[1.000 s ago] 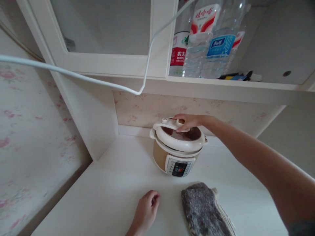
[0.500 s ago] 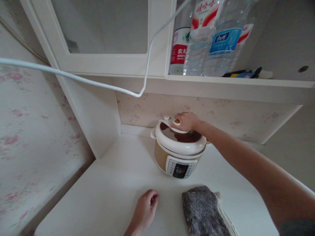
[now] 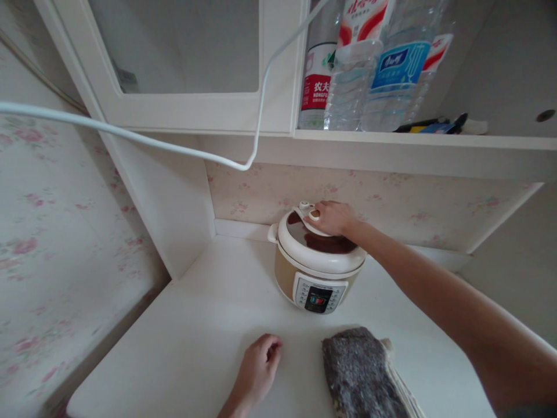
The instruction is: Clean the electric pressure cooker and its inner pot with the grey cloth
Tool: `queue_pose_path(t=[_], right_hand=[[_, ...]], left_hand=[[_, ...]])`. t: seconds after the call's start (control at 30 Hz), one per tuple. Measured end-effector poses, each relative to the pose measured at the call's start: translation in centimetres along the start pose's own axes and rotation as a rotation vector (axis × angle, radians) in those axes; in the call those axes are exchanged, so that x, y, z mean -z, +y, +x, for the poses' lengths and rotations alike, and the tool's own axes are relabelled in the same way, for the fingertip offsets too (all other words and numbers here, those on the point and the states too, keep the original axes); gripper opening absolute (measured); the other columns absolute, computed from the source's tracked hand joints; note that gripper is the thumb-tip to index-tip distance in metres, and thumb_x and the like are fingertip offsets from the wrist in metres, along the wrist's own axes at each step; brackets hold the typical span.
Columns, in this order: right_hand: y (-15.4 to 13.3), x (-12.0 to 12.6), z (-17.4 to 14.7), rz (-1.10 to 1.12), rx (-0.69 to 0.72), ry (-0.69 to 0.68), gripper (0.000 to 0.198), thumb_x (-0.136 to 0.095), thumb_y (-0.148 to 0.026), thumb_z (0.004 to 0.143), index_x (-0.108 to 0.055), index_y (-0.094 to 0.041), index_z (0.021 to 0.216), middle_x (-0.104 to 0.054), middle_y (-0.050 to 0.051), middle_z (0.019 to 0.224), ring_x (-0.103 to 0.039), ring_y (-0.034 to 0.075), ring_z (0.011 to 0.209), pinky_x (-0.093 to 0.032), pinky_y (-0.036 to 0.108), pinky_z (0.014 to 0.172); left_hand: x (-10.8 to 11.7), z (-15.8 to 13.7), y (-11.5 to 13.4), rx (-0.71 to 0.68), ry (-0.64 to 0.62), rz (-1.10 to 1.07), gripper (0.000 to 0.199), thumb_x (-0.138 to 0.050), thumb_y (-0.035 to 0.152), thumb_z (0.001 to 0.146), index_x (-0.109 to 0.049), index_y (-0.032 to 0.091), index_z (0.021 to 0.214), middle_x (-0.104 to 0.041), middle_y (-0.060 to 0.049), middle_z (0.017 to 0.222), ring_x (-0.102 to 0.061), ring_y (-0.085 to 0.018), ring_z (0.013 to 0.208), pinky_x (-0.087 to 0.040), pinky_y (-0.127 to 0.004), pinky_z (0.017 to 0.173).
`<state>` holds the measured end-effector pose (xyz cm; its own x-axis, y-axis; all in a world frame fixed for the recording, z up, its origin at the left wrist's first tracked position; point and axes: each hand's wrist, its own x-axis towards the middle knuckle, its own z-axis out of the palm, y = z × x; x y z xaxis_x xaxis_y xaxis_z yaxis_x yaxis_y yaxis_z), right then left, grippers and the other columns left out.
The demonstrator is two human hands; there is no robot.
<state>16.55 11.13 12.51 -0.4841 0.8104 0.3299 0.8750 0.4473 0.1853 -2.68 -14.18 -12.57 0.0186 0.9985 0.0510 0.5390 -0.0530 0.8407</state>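
Note:
An electric pressure cooker (image 3: 289, 277) with a gold-brown body, white lid rim and front control panel (image 3: 319, 295) stands on the white tabletop (image 3: 183, 348). My right hand (image 3: 337, 218) reaches across from the right and is closed round the lid handle (image 3: 314, 215). A white valve knob (image 3: 304, 204) sticks up at the lid's back, left of the hand. Nearer to me, my left hand (image 3: 261, 363) rests on the tabletop with its fingers curled, touching no object but the table. To its right lies a folded grey cloth (image 3: 363, 371).
Above the cooker runs a cabinet shelf (image 3: 418, 138) with several plastic bottles (image 3: 352, 87) on it. A white bent rod or cable (image 3: 174, 146) crosses the view at upper left. A wallpapered wall (image 3: 243, 191) stands behind the cooker.
The lid has turned a little clockwise under my right hand, its valve knob shifting right. My left hand stays where it was. The view has shifted slightly.

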Motion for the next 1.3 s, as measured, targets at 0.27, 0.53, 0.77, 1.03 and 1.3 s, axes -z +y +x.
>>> queue_pose_path(t=[0.27, 0.53, 0.77, 1.03, 1.3], right_hand=[[0.7, -0.9, 0.3, 0.041, 0.106, 0.073, 0.055, -0.035, -0.063, 0.09, -0.064, -0.019, 0.107, -0.065, 0.011, 0.112, -0.061, 0.027, 0.102, -0.043, 0.034, 0.087], [0.0, -0.4, 0.5, 0.058, 0.026, -0.012, 0.055, -0.033, -0.062, 0.09, -0.066, -0.022, 0.109, -0.063, 0.012, 0.113, -0.062, 0.029, 0.099, -0.044, 0.038, 0.083], [0.9, -0.3, -0.1, 0.264, 0.05, 0.039, 0.066, -0.048, -0.074, 0.079, -0.058, -0.027, 0.124, -0.055, 0.011, 0.126, -0.052, 0.032, 0.116, -0.039, 0.044, 0.096], [1.9, -0.8, -10.1, 0.347, 0.057, 0.442, 0.038, -0.046, -0.043, 0.093, -0.056, -0.02, 0.122, -0.055, 0.013, 0.125, -0.047, 0.028, 0.121, -0.035, 0.047, 0.103], [0.6, -4.6, -27.3, 0.874, -0.29, 0.111, 0.025, -0.047, -0.042, 0.093, -0.062, -0.023, 0.098, -0.066, 0.005, 0.097, -0.063, 0.018, 0.085, -0.052, 0.031, 0.076]], left_hand=[[-0.2, 0.0, -0.3, -0.005, 0.0, 0.001, 0.022, -0.045, 0.026, 0.09, -0.065, 0.02, 0.09, -0.069, -0.004, 0.086, -0.063, -0.016, 0.077, -0.045, -0.024, 0.071], [-0.3, -0.1, -0.5, 0.0, 0.004, 0.02, 0.022, -0.044, 0.026, 0.09, -0.065, 0.019, 0.091, -0.07, -0.005, 0.088, -0.063, -0.016, 0.079, -0.045, -0.025, 0.073], [-0.4, 0.0, -0.7, -0.011, 0.018, 0.049, 0.022, -0.044, 0.024, 0.088, -0.066, 0.019, 0.091, -0.07, -0.005, 0.091, -0.065, -0.017, 0.084, -0.046, -0.027, 0.077], [-0.6, -0.1, -0.9, -0.028, 0.005, 0.059, 0.022, -0.044, 0.028, 0.089, -0.065, 0.021, 0.091, -0.071, -0.003, 0.089, -0.065, -0.016, 0.081, -0.046, -0.025, 0.076], [-0.8, -0.3, -0.3, -0.014, -0.05, 0.109, 0.023, -0.044, 0.031, 0.089, -0.065, 0.022, 0.092, -0.071, -0.003, 0.09, -0.065, -0.016, 0.082, -0.046, -0.026, 0.077]])
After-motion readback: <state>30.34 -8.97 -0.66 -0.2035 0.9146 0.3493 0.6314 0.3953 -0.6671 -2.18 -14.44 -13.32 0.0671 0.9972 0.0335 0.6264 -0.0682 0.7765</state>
